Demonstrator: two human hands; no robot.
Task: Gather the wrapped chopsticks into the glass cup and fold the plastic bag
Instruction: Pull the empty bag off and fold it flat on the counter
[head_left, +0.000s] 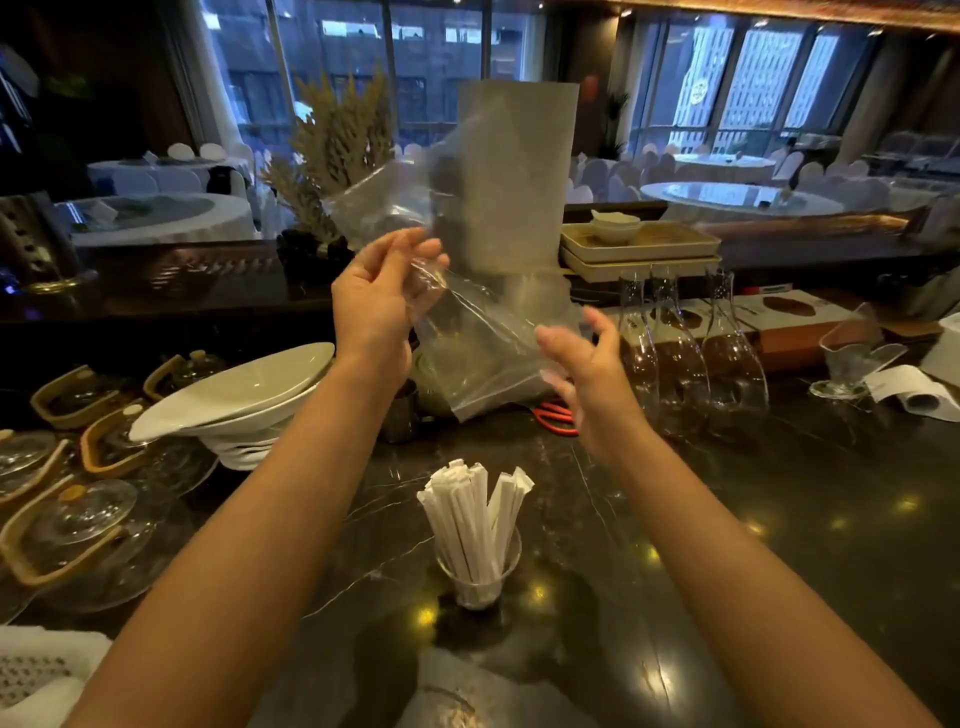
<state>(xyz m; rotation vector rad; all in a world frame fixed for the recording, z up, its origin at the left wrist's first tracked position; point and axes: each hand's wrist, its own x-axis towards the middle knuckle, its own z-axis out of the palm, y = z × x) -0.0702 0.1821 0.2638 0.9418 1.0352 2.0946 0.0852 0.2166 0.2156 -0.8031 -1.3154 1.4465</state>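
A clear plastic bag (498, 223) hangs in the air above the dark counter, its upper part standing up tall and its lower part crumpled. My left hand (382, 299) pinches the bag's left edge near the middle. My right hand (584, 364) is lower and to the right, fingers spread, touching the bag's lower right edge. Below my hands, near the counter's front, a small glass cup (479, 577) stands upright with several white paper-wrapped chopsticks (475, 512) sticking up out of it.
Stacked white bowls (244, 395) and glass lids in wicker holders (78, 525) crowd the left. Glass carafes (691, 358) and a paper roll (914, 392) stand at the right. Red scissors (558, 415) lie behind the bag. Beige trays (641, 249) sit further back.
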